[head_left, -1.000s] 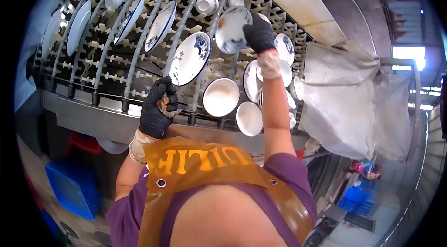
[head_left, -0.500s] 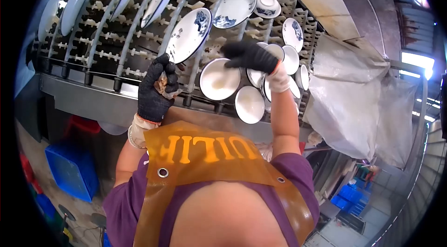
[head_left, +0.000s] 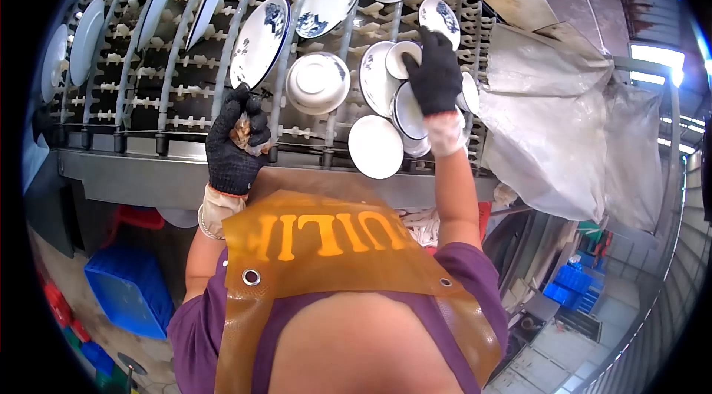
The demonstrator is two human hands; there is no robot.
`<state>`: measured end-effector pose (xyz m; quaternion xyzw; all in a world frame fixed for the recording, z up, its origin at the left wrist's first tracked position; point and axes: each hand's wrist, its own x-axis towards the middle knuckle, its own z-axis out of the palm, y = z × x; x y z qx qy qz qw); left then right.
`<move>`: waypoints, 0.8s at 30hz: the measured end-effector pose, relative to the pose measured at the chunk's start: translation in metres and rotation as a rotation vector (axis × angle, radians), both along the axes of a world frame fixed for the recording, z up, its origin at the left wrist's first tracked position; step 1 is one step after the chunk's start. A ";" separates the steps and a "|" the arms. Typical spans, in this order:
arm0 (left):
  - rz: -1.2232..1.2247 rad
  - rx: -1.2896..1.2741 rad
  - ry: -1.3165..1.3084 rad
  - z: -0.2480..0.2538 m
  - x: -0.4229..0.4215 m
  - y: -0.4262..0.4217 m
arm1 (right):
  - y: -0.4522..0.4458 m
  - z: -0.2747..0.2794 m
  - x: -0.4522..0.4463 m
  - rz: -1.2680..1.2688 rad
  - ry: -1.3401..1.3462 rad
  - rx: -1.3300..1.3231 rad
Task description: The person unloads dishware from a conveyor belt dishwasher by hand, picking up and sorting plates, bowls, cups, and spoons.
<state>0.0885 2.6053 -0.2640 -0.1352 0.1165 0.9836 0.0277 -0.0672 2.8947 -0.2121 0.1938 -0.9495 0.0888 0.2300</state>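
From where I stand, the person has both black-gloved hands over a slatted conveyor rack (head_left: 178, 97). The left hand (head_left: 236, 148) is near the rack's near edge, its fingers curled around a crumpled brownish scrap (head_left: 248, 134). Its fingertips come right up to the lower end of a blue-rimmed plate (head_left: 259, 41) that leans among the rods; I can't tell whether they touch it.

The right hand (head_left: 436, 76) is towards the rack's right end, palm down over a cluster of dishes. Its thumb lies beside a small white cup (head_left: 400, 58), but I can't tell whether those fingers grip anything. A small patterned plate (head_left: 439, 17) stands just beyond its fingertips, and a white oval plate (head_left: 374, 82) lies beside the cup.

Nearer the near edge sits a round white dish (head_left: 375, 147). Between the hands, an upside-down bowl (head_left: 317, 82) rests on the pegs. More plates (head_left: 87, 41) lean along the left end, and a plastic curtain (head_left: 549, 119) hangs by the right end.
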 end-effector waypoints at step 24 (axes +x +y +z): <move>0.003 -0.004 0.043 -0.002 -0.004 0.049 | 0.010 0.030 -0.033 0.096 -0.303 -0.416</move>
